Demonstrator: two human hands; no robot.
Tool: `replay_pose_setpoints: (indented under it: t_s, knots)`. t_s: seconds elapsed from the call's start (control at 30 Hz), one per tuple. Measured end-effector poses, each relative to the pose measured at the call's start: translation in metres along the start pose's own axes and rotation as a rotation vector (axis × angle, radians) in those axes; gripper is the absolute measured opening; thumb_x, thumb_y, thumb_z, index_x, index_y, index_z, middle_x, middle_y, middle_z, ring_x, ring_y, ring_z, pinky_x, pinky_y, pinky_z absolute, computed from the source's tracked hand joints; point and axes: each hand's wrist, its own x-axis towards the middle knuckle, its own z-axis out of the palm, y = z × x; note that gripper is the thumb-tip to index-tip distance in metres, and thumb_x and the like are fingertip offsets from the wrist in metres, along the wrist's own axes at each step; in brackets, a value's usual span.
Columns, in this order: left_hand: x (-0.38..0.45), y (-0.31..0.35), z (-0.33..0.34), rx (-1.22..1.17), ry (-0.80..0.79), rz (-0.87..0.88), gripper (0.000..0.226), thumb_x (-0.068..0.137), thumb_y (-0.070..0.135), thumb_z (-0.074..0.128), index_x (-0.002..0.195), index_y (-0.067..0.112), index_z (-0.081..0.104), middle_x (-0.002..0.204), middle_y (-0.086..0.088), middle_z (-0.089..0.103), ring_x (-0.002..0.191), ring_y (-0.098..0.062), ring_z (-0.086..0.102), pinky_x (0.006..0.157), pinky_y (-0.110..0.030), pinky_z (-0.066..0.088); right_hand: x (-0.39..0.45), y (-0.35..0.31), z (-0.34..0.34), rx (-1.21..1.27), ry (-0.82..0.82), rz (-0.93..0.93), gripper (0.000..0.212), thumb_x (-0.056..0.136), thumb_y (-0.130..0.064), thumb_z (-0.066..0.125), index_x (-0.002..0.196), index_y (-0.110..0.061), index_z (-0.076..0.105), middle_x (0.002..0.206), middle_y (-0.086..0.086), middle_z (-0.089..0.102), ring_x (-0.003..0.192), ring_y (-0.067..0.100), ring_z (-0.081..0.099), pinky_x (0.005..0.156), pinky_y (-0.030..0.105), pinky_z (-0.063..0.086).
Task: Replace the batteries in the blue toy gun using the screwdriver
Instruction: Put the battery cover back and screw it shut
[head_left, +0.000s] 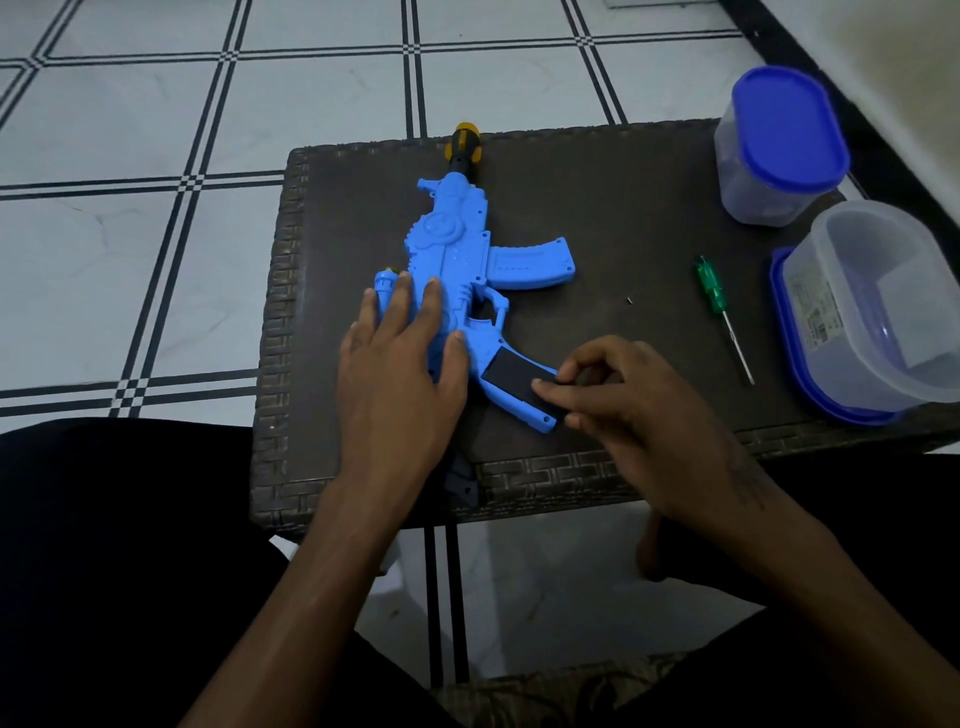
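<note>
The blue toy gun (457, 260) is lying flat mid-table (597, 208), muzzle pointing far. The left hand (400, 358) is pressing it with straight fingers. The right hand (618, 395) is pinching the black cover (514, 376) on the grip. The green screwdriver (719, 312) is lying to the right, untouched.

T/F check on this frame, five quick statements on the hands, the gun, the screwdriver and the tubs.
1. The left hand lies flat on the blue toy gun. True.
2. The right hand holds the screwdriver. False: the screwdriver lies on the table, apart from both hands; the right hand's fingers pinch the black cover at the gun's grip.
3. Both tubs have their lids on. False: the far tub wears its blue lid; the near tub is open and sits on its lid.
4. The gun's muzzle points away from the person. True.
5. A small dark speck, maybe a screw, lies between gun and screwdriver. True.
</note>
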Motion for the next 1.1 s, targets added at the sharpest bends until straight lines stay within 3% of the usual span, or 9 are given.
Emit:
replay_pose_setpoints:
  t_s: [0.07,0.2,0.3,0.5,0.6,0.7,0.83,0.97,1.1]
  knots:
    - [0.000,0.000,0.000,-0.005,-0.003,-0.003,0.053,0.099,0.040,0.043,0.150,0.024,0.037,0.161,-0.002,0.027,0.150,-0.029,0.016,0.120,-0.046,0.021,-0.001,0.003,0.001,0.010,0.036,0.020,0.041,0.080,0.006,0.073,0.114,-0.017,0.075,0.115,0.006,0.062,0.098,0.023,0.058,0.087,0.028,0.048]
    - [-0.001,0.001,0.000,0.000,-0.004,0.001,0.053,0.099,0.039,0.044,0.149,0.023,0.038,0.160,-0.002,0.028,0.150,-0.030,0.016,0.120,-0.046,0.021,0.003,0.003,0.003,0.156,0.076,0.131,0.040,0.078,0.003,0.076,0.112,-0.018,0.074,0.114,-0.001,0.062,0.101,0.009,0.060,0.089,0.009,0.043]
    - [0.000,0.002,0.000,-0.010,-0.007,-0.004,0.052,0.100,0.036,0.045,0.149,0.022,0.038,0.160,-0.003,0.027,0.150,-0.030,0.015,0.120,-0.046,0.019,0.008,0.002,0.001,0.260,0.100,0.216,0.046,0.072,0.003,0.080,0.111,-0.017,0.066,0.105,-0.005,0.066,0.091,0.000,0.060,0.083,0.012,0.049]
    - [-0.001,0.003,0.001,-0.004,-0.005,-0.008,0.052,0.100,0.035,0.044,0.149,0.022,0.038,0.160,-0.004,0.028,0.150,-0.030,0.015,0.119,-0.046,0.018,0.021,0.003,-0.002,0.211,0.061,0.243,0.045,0.065,0.006,0.083,0.103,-0.012,0.066,0.094,-0.002,0.067,0.084,0.014,0.062,0.077,0.017,0.049]
    - [-0.001,0.002,0.002,0.004,0.001,-0.005,0.052,0.100,0.036,0.044,0.149,0.023,0.038,0.160,-0.004,0.028,0.150,-0.029,0.015,0.119,-0.046,0.018,0.020,0.004,-0.004,0.204,0.020,0.213,0.039,0.069,0.003,0.082,0.103,-0.010,0.070,0.098,-0.001,0.065,0.084,0.016,0.062,0.076,0.017,0.049]
    - [-0.001,-0.001,0.003,-0.010,0.005,-0.007,0.052,0.099,0.036,0.045,0.149,0.024,0.038,0.160,-0.003,0.028,0.150,-0.028,0.014,0.120,-0.046,0.018,0.019,0.011,-0.011,0.214,-0.011,0.184,0.036,0.075,0.000,0.080,0.107,-0.013,0.072,0.102,-0.004,0.066,0.086,0.007,0.062,0.078,0.010,0.047]
    - [-0.002,-0.002,0.003,-0.023,0.006,-0.009,0.052,0.099,0.035,0.046,0.149,0.025,0.038,0.161,-0.002,0.028,0.150,-0.028,0.014,0.119,-0.046,0.019,0.026,0.038,-0.034,0.073,0.107,0.415,0.027,0.090,-0.007,0.065,0.111,-0.025,0.068,0.111,-0.009,0.065,0.089,-0.005,0.057,0.078,0.002,0.042]
    - [0.001,0.001,0.005,-0.019,0.003,-0.016,0.052,0.098,0.033,0.046,0.148,0.023,0.040,0.160,-0.004,0.029,0.149,-0.031,0.016,0.119,-0.049,0.019,0.038,0.061,-0.054,-0.107,0.043,0.580,0.030,0.095,-0.013,0.061,0.123,-0.018,0.065,0.128,0.005,0.065,0.117,0.015,0.057,0.098,0.023,0.036]
    - [0.009,0.010,0.011,-0.030,0.001,-0.020,0.052,0.098,0.035,0.046,0.148,0.023,0.040,0.160,-0.004,0.028,0.149,-0.032,0.016,0.117,-0.049,0.019,0.049,0.072,-0.057,-0.152,-0.032,0.603,0.034,0.096,-0.015,0.059,0.130,-0.015,0.060,0.134,0.008,0.061,0.125,0.022,0.055,0.104,0.027,0.037]
